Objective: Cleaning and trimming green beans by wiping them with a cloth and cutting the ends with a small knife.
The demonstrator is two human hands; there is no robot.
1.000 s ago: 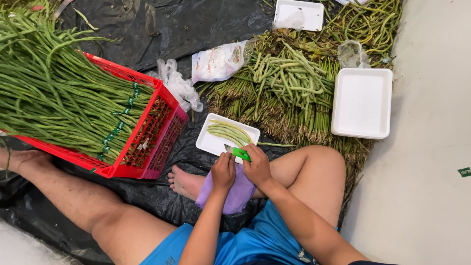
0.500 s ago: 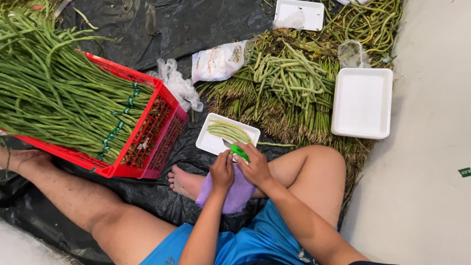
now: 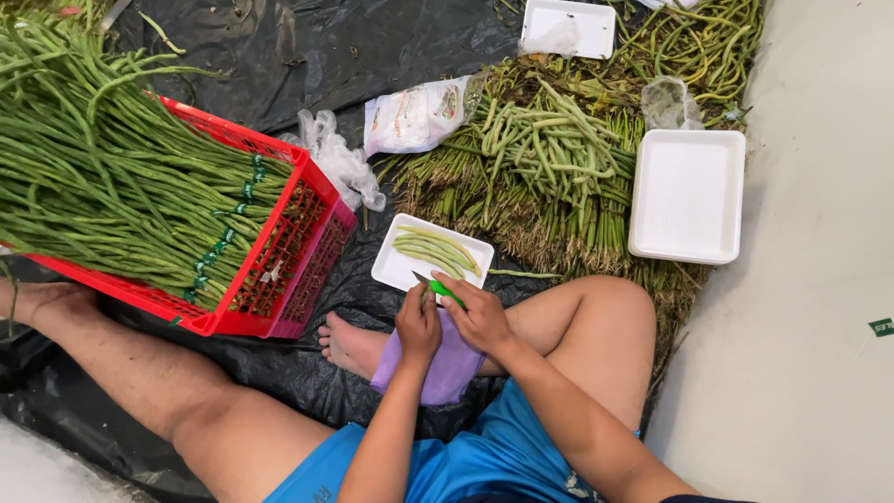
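Person's sitting on the floor, both hands close together over a purple cloth (image 3: 447, 368) draped on their shin. The right hand (image 3: 480, 317) is curled shut around a small green-handled knife (image 3: 438, 287), blade end poking out up and to the left of the fingers. The left hand (image 3: 419, 326) is right beside it, nearly touching, fingers pinched closed on a thin green bean (image 3: 426, 296), though only a bit of it shows, so it's hard to tell exactly how it's gripped.

Just past the hands, almost touching the knife tip, there's a small white foam tray (image 3: 396, 265) with a handful of trimmed beans (image 3: 436, 251) lying in it. A bare foot sits just left of the cloth.

Further left of the hands is a red plastic crate (image 3: 298, 251) tipped on its side, stuffed with long green beans (image 3: 112, 186) tied in bundles. Beyond the small tray and off to the right is a big loose bean pile (image 3: 549, 158) on black plastic sheeting (image 3: 307, 47). An empty white tray (image 3: 687, 196) rests on the right edge of that pile, a printed plastic bag (image 3: 414, 114) lies up from the tray, and another white tray (image 3: 568, 26) sits farthest out.
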